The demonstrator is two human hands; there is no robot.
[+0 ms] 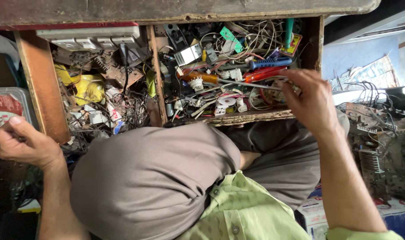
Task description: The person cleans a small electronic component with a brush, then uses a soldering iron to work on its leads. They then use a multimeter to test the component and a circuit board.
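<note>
An open wooden drawer (pixel 256 116) is packed with wires, small electronic parts and tools. My right hand (pixel 310 101) reaches into its right compartment. The fingertips are pinched at the tip of a thin metal shaft that belongs to an amber-handled screwdriver (pixel 201 77). A blue-handled screwdriver (pixel 270 63) and a red-handled one (pixel 264 74) lie just beyond the fingers. My left hand (pixel 25 143) is curled into a fist outside the drawer, beside its left wooden side (pixel 42 84); nothing shows in it.
A white power strip (pixel 89 38) and a yellow part (pixel 88 89) lie in the left compartment. The worn tabletop edge (pixel 167 10) overhangs the drawer. My raised knee in grey trousers (pixel 153 178) fills the middle. Circuit boards with wires (pixel 380 133) lie at right, a plastic container (pixel 7 111) at left.
</note>
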